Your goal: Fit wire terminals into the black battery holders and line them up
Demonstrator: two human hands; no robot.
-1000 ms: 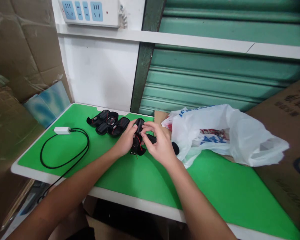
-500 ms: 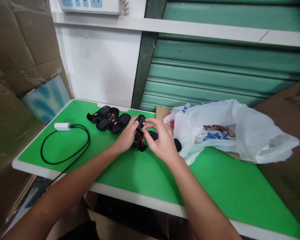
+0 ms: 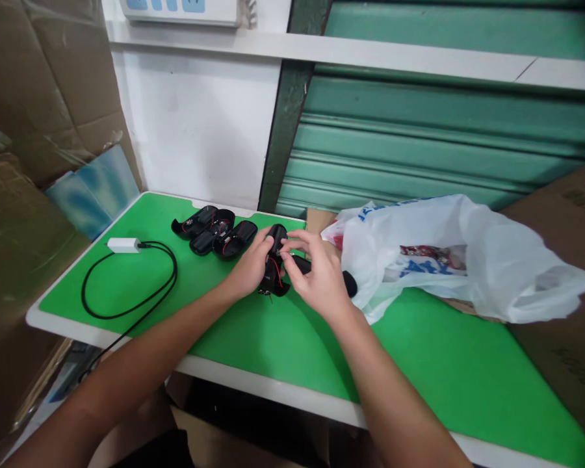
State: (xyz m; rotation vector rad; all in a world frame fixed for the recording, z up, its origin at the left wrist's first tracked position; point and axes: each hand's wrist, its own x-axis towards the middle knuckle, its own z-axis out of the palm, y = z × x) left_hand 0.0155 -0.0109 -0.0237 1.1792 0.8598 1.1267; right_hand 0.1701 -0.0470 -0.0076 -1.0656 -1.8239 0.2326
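Note:
My left hand [image 3: 250, 266] is closed around an opened black plastic housing [image 3: 275, 279] with a red wire showing inside. The housing is held just above the green tabletop, its lower half tilted toward me. At its right side, the thumb and index finger of my right hand [image 3: 316, 270] come together in a pinch against the part. Whatever sits between those fingertips is too small to make out. Several similar black housings [image 3: 214, 233] with red wires lie in a cluster left of my hands. Another black piece [image 3: 350, 284] shows behind my right hand, partly hidden.
A white adapter [image 3: 123, 246] with a looped black cable [image 3: 175, 273] lies on the left of the green table [image 3: 419, 364]. White plastic bag [image 3: 419, 227] on the right. Cardboard boxes [image 3: 39, 97] stand left; a power strip [image 3: 185, 12] hangs above.
The view has shifted slightly. My right thumb and index finger have drawn a little closer together at the housing; my left hand keeps its hold.

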